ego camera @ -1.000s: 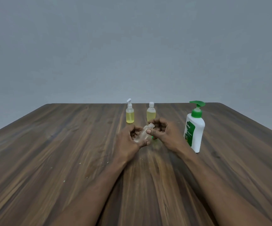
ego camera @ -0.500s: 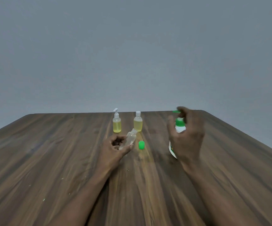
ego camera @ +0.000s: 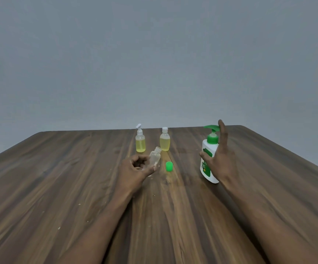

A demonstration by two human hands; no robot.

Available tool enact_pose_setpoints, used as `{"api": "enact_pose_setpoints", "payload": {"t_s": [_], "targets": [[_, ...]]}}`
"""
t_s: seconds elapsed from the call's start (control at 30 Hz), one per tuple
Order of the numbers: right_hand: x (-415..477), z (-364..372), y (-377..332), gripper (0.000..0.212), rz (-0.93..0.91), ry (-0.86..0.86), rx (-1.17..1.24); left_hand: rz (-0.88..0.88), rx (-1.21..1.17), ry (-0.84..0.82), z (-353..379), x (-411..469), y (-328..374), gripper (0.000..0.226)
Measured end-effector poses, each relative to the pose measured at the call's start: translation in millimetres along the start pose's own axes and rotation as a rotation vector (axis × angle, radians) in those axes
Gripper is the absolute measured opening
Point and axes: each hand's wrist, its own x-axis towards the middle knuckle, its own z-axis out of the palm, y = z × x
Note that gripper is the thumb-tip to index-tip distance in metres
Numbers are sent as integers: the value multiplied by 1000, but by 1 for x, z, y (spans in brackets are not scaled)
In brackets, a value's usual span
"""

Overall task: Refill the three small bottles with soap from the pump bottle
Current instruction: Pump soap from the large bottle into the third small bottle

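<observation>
My left hand (ego camera: 135,169) grips an empty clear small bottle (ego camera: 155,156), uncapped and tilted, its mouth pointing up and to the right. Its green cap (ego camera: 169,166) lies on the table just right of it. Behind stand two small bottles of yellow soap: one with a white pump top (ego camera: 140,140) and one with a white screw cap (ego camera: 164,139). The white pump bottle (ego camera: 207,155) with the green pump head stands at the right. My right hand (ego camera: 220,158) is against its right side, fingers straight, thumb on the label, index finger up beside the pump head.
A dark wooden table (ego camera: 78,187) carries everything, with a few pale specks on its surface. Its far edge runs just behind the bottles, against a plain grey wall. The right edge slants past the pump bottle.
The green cap came off the clear bottle and now lies on the table. My right hand left the small bottle and moved right to the pump bottle. My left hand still holds the clear bottle.
</observation>
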Motion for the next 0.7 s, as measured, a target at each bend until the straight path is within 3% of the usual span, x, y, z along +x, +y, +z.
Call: {"api": "enact_pose_setpoints", "payload": {"t_s": [0.13,0.27,0.43,0.7], "targets": [[-1,13,-7,114,-98,-92,101,11,0,-14,-2,-1,4,33],[-12,30,-23,101,-213,-192,252,56,-51,3,-3,0,8,36],[-13,29,-29,91,-296,-230,197,143,-92,-3,-6,2,19,36],[-15,28,-31,96,-318,-213,155,275,-83,-57,-2,-2,31,36]]}}
